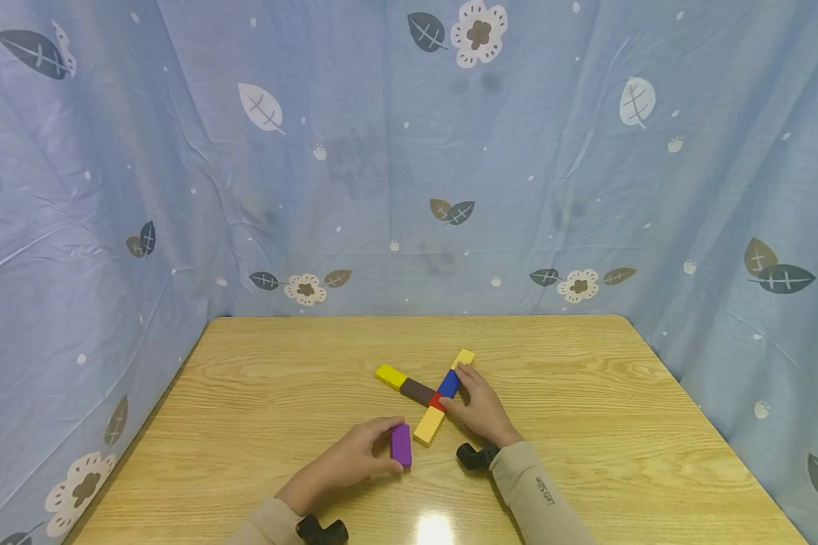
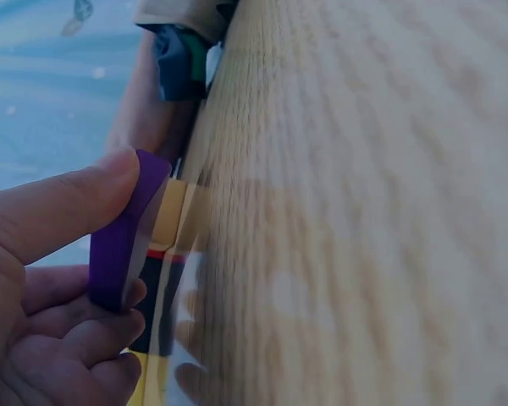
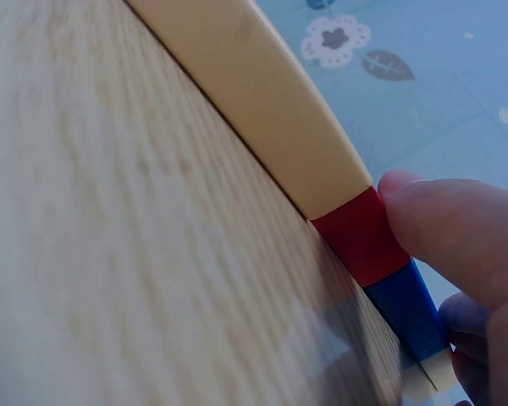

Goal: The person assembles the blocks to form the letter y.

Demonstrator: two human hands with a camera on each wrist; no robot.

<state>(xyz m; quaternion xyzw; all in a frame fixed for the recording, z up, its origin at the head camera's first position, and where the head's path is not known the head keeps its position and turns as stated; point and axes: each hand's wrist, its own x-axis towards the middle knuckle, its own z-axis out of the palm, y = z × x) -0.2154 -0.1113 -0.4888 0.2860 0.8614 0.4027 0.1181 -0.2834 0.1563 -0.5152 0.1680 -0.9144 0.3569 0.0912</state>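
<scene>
A purple block [image 1: 401, 446] is held in my left hand [image 1: 357, 456], between the thumb and the fingers. In the left wrist view the same purple block [image 2: 123, 237] stands near the pale yellow block. Just right of it, blocks lie joined in a branching line: a pale yellow block [image 1: 429, 426], a red block [image 1: 437, 402], a blue block [image 1: 449, 384] and another pale yellow block [image 1: 463, 359]. From the red one a dark brown block [image 1: 417, 391] and a bright yellow block [image 1: 391, 376] branch left. My right hand [image 1: 480, 407] rests over the line, its thumb touching the red block [image 3: 362, 237], fingers beside the blue block [image 3: 409, 311].
The wooden table [image 1: 279, 363] carries the blocks near its middle. A blue patterned curtain [image 1: 354, 174] hangs behind the table and along both sides. Black wrist devices [image 1: 476, 456] sit at both cuffs, close to the tabletop.
</scene>
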